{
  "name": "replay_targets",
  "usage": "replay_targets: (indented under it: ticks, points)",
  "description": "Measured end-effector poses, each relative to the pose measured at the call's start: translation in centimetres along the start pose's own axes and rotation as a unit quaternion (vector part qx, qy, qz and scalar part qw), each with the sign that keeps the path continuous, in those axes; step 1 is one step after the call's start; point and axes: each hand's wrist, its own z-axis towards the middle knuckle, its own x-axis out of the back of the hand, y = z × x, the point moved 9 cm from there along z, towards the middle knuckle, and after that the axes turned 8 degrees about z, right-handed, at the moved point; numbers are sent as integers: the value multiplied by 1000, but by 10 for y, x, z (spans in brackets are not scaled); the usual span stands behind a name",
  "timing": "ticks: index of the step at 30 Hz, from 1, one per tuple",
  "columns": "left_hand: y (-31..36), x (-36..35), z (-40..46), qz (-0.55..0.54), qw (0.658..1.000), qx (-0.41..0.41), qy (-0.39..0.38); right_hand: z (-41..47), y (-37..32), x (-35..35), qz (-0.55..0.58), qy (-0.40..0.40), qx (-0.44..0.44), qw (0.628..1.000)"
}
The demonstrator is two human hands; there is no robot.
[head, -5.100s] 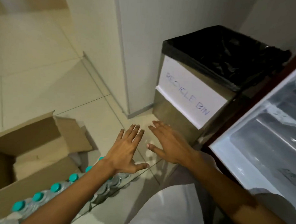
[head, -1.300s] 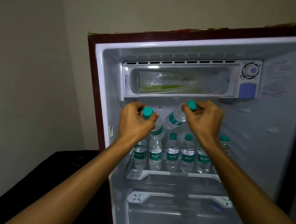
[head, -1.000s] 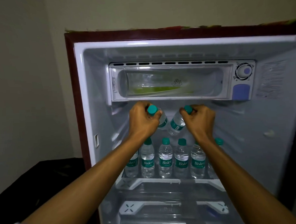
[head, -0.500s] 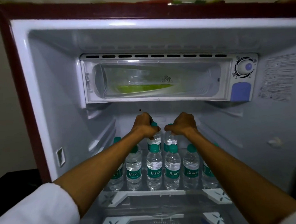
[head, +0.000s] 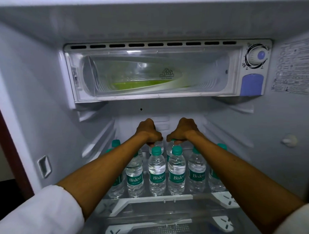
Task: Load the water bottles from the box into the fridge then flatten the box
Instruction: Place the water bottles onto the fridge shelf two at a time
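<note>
Both my arms reach deep into the open fridge [head: 35, 96]. My left hand [head: 148, 132] grips the top of a water bottle [head: 159, 146] held upright behind the front row. My right hand [head: 183, 130] grips the cap end of a second bottle [head: 170, 147] beside it. Several clear bottles with teal caps and green labels [head: 157, 172] stand in rows on the glass shelf [head: 153, 199]. The held bottles' bodies are mostly hidden by the front row. The box is out of view.
A clear freezer flap [head: 154, 71] hangs above the shelf space, with a thermostat dial [head: 255, 56] and a blue button [head: 252, 84] at its right. Lower shelf brackets [head: 222, 223] show below. The fridge's dark red edge [head: 3, 129] is at the left.
Both hands carried a bottle each from in front of the freezer flap down and back into the fridge, behind the front row. The bottles went from tilted to upright, and my head moved closer.
</note>
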Motion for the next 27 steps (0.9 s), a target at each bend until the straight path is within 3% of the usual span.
replay_targets:
  ticks: [15,27]
  points:
    - [-6,-10,-3,28,999,30,-17,-15,-4,0,-31,-66,-9,997]
    - [-2,-8,-14,48,997,44,-33,-22,-8,16,-54,-40,-3,998]
